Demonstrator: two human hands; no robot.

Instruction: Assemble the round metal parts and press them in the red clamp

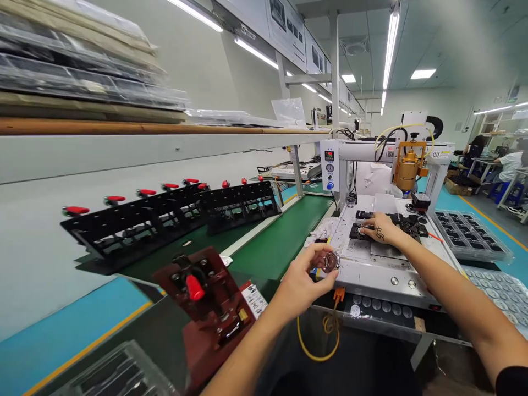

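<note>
A small round part point(331, 262), see-through and brownish, is up in the air just in front of the near edge of the white bench machine point(371, 286). The person's left hand point(303, 280) has it pinched at its rim between thumb and fingers. Farther in, the right hand point(383, 229) reaches over the machine's bed with its fingertips down on the left end of a black fixture point(355, 231); from where I stand I can't tell whether they are closed on anything. Above and behind that hand hangs a gold-coloured tool head point(409, 170), with a control box point(330, 165) at the machine's left. A white cloth point(324, 230) lies bunched beside the bed, next to a green belt point(284, 231). To the left of the left forearm stands a dark red jig point(223, 313) with a red-tipped clamp, and beyond it black racks point(138, 220) topped with red handles. Over on the right sit a clear tray of black pieces point(457, 247) and, nearer, a sheet of round discs point(499, 294). Farther off, a co-worker in a white top point(511, 165) sits at another bench.
</note>
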